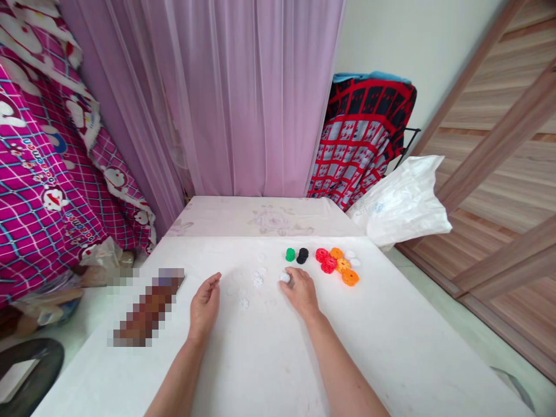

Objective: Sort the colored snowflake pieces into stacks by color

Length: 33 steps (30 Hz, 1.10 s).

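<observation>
My right hand [300,291] pinches a small white flower-shaped disc [284,277] between thumb and fingers, just above or on the white tabletop. My left hand [205,304] rests on its edge at the left, fingers stretched out, with nothing visible in it. Between the hands lie several pale white discs [258,280], hard to make out against the cloth, with one white disc [244,303] nearer me. Beyond my right hand sit a green disc pile [290,255] and a black disc pile [302,255]. Red discs [329,264], orange discs [350,278] and white discs [353,259] cluster to the right.
A pixelated oblong object [147,310] lies at the table's left. A white plastic bag [403,202] stands at the far right edge. Behind the table [269,365] hang purple curtains [247,104]. A dark round stool [47,370] is at the lower left.
</observation>
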Motion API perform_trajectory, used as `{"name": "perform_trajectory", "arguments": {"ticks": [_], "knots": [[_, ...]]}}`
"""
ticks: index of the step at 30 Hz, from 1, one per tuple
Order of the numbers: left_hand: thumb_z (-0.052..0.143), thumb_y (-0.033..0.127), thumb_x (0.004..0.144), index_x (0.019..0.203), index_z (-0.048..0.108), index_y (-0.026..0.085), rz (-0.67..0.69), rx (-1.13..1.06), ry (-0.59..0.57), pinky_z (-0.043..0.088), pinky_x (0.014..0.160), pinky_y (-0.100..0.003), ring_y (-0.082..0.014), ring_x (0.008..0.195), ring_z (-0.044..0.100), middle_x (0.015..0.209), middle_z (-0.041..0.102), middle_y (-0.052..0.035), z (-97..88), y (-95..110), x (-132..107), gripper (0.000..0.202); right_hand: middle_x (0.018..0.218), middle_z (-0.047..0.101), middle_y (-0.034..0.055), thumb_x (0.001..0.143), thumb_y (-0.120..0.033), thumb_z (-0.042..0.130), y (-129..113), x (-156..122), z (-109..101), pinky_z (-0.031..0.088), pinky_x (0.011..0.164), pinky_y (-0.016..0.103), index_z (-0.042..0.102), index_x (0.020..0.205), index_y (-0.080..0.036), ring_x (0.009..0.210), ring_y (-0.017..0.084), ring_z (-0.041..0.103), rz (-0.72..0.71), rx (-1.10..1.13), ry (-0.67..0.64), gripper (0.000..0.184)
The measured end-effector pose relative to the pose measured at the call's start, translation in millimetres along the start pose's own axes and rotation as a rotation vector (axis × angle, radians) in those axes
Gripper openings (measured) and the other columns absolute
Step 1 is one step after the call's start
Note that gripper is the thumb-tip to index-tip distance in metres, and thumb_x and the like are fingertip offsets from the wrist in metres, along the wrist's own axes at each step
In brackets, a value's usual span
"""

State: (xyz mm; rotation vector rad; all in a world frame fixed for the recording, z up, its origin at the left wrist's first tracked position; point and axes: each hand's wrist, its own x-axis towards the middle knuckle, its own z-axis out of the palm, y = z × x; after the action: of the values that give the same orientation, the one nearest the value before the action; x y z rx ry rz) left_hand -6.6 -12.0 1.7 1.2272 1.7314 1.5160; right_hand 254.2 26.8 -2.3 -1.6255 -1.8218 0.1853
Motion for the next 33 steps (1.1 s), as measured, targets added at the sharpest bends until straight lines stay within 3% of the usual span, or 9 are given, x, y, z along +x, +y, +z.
{"name": "perform_trajectory", "arguments": {"ticks": [4,9,13,18,23,25,28,33], "knots": [[0.053,0.041,0.079,0.105,0.065,0.019,-0.007,-0.009,-0.003,0.044,0.1,-0.039,-0.021,0.106,0.063,0.112,0.07,-0.0084,1.9,-0.2,2.3,0.036,0.104,0.067,0.0041,0.081,-0.022,0.054,-9.5,6.0,-3.6,0.038,0.086,0.032,0.067,0.097,-0.022,0.097,0.019,0.054,-0.126,0.02,0.02,0.021],[0.055,0.043,0.078,0.105,0.065,0.02,-0.014,-0.053,-0.004,0.044,0.1,-0.039,-0.0211,0.106,0.063,0.113,0.069,-0.0086,2.6,-3.0,4.5,0.037,0.102,0.07,0.0001,0.08,-0.018,0.057,-38.8,33.1,-6.1,0.034,0.086,0.034,0.068,0.095,-0.027,0.101,0.02,0.05,-0.298,-0.101,-0.22,0.021],[0.056,0.043,0.078,0.105,0.065,0.02,-0.014,-0.075,-0.014,0.045,0.099,-0.039,-0.0212,0.106,0.063,0.115,0.068,-0.0086,2.6,-4.3,3.9,0.036,0.093,0.072,0.0004,0.078,-0.019,0.059,-51.7,47.8,1.2,0.034,0.083,0.034,0.068,0.095,-0.027,0.098,0.021,0.051,-0.334,-0.172,-0.364,0.021],[0.056,0.044,0.078,0.107,0.064,0.019,-0.026,-0.101,-0.036,0.043,0.101,-0.041,-0.022,0.108,0.062,0.116,0.068,-0.0094,2.2,-3.4,2.4,0.039,0.092,0.07,0.0018,0.072,-0.018,0.061,-47.0,47.2,9.5,0.037,0.082,0.032,0.064,0.102,-0.024,0.091,0.021,0.054,-0.26,-0.129,-0.331,0.03],[0.056,0.045,0.078,0.106,0.064,0.02,-0.032,-0.108,-0.043,0.043,0.102,-0.041,-0.0221,0.109,0.062,0.116,0.068,-0.0089,1.6,-1.4,0.5,0.039,0.095,0.068,0.0026,0.072,-0.026,0.059,-16.6,32.5,-10.4,0.042,0.083,0.034,0.058,0.108,-0.022,0.089,0.02,0.057,-0.049,0.11,0.0,0.036],[0.056,0.045,0.078,0.106,0.064,0.02,-0.036,-0.101,-0.049,0.042,0.102,-0.041,-0.0222,0.11,0.061,0.117,0.067,-0.0089,1.6,-0.7,0.5,0.039,0.093,0.068,0.0024,0.071,-0.028,0.059,-3.2,25.6,-20.7,0.044,0.082,0.035,0.057,0.105,-0.022,0.087,0.02,0.058,0.035,0.147,0.067,0.035],[0.056,0.046,0.078,0.107,0.064,0.02,-0.046,-0.075,-0.057,0.041,0.103,-0.041,-0.0224,0.112,0.06,0.118,0.067,-0.0088,1.4,0.6,1.3,0.04,0.091,0.068,0.0009,0.069,-0.026,0.06,6.1,19.5,-30.0,0.044,0.083,0.035,0.057,0.102,-0.023,0.088,0.019,0.06,0.056,0.135,-0.003,0.034],[0.055,0.048,0.078,0.107,0.064,0.02,-0.038,-0.06,-0.057,0.044,0.101,-0.039,-0.0219,0.109,0.062,0.118,0.067,-0.0082,0.3,4.5,1.3,0.041,0.092,0.068,0.0004,0.068,-0.019,0.06,-0.8,19.5,-31.7,0.043,0.086,0.033,0.058,0.101,-0.024,0.094,0.019,0.059,0.001,0.068,-0.154,0.033]]}}
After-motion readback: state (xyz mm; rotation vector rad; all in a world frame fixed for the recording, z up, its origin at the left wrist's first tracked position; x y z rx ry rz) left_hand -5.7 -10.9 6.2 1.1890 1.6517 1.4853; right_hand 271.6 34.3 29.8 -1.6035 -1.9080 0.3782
